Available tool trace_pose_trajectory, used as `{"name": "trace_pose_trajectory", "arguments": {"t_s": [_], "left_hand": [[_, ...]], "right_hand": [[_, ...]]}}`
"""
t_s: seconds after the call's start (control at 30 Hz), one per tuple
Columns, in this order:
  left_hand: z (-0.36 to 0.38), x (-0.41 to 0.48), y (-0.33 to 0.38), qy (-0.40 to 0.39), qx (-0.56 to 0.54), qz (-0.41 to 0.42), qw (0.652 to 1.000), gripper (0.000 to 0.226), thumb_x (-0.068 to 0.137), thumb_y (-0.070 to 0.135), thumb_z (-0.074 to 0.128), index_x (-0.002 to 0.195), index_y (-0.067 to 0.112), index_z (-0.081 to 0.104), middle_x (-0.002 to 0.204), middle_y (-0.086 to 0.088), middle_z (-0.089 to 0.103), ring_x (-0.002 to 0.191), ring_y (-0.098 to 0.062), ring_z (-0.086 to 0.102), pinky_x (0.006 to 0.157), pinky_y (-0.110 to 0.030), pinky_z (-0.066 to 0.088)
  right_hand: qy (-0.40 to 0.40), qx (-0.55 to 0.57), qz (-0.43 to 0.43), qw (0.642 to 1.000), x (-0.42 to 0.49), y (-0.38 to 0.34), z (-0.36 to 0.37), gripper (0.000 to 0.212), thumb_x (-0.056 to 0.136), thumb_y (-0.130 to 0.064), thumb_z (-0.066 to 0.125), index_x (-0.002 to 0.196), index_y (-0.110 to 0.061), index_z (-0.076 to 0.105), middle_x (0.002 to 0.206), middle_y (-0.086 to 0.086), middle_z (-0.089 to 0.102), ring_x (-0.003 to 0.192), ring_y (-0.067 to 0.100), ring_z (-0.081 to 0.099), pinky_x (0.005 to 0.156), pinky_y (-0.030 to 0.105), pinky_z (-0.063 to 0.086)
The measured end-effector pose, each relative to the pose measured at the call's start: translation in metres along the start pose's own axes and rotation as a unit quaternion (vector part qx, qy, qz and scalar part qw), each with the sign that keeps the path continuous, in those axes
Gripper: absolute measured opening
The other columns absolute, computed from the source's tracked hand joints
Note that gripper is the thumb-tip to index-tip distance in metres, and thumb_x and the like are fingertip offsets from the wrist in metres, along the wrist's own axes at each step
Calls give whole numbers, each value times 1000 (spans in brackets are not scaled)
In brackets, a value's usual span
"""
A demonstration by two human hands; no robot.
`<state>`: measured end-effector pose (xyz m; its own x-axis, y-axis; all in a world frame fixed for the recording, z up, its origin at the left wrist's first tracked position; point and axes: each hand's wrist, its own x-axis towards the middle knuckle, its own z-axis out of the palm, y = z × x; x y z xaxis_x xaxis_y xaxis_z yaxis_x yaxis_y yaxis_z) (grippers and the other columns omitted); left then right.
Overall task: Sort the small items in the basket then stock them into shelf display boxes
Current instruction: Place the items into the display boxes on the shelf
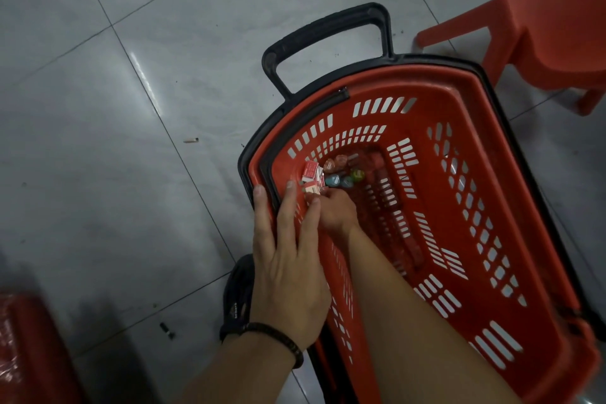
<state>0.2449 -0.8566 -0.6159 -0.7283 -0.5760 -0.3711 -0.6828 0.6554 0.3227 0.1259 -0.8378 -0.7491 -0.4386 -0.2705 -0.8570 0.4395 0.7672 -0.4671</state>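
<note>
a shop floor, by the red shopping basket [511, 193] with pull handle [328, 39] on grey tiles [98, 141].

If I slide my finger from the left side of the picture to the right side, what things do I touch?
First the red wrapped bundle → scrap on the floor → black shoe → left hand → right hand → red chair. The red basket spreads under both hands, so it has no one place.
</note>
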Motion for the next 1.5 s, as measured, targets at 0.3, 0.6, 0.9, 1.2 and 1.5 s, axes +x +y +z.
{"name": "trace_pose_trajectory", "arguments": {"t_s": [0.3, 0.6, 0.9, 1.2, 1.5], "left_hand": [[4, 0, 1, 26, -8, -5, 1000, 82, 87, 0, 62, 160, 21, 30, 174, -2, 6, 160, -35, -15, 120, -56, 25], [-37, -6, 16, 84, -233, -86, 965, 46, 100, 24, 62, 139, 40, 44, 159, 14, 28, 153, -8, 19, 119, -41, 32], [-208, -42, 91, -112, -596, -256, 753, 33, 86, 51, 75, 111, 29, 76, 110, -1, 79, 107, -23, 75, 95, -49, 60], [-420, -182, 127, -35, -608, -169, 775, 18, 105, 15, 60, 118, 16, 73, 115, -11, 76, 106, -25, 75, 88, -44, 63], [-595, -378, 81, 111, -605, -98, 782, 16, 107, 21, 57, 111, 13, 71, 104, -16, 75, 80, -26, 68, 63, -36, 51]], "right_hand": [[11, 57, -33, 998, -13, 9, -1, 23, 88, -48, 65, 102, -30, 70, 102, -8, 76, 100, 16, 71, 101, 50, 56], [89, 102, -140, 981, -100, -1, -39, 15, 91, -43, 76, 92, -28, 72, 91, -7, 78, 87, 12, 74, 86, 48, 61], [196, -62, -329, 922, -318, -85, -98, 30, 81, -33, 89, 102, -31, 67, 104, -16, 62, 96, 2, 63, 77, 20, 54], [31, 1, -437, 899, -540, -194, -156, 18, 89, -8, 82, 97, -24, 80, 97, -6, 77, 95, 15, 74, 82, 33, 61], [-222, 57, -454, 861, -759, -283, -102, 15, 83, 4, 83, 96, 0, 77, 86, 16, 78, 80, 24, 76, 73, 24, 58]]}}
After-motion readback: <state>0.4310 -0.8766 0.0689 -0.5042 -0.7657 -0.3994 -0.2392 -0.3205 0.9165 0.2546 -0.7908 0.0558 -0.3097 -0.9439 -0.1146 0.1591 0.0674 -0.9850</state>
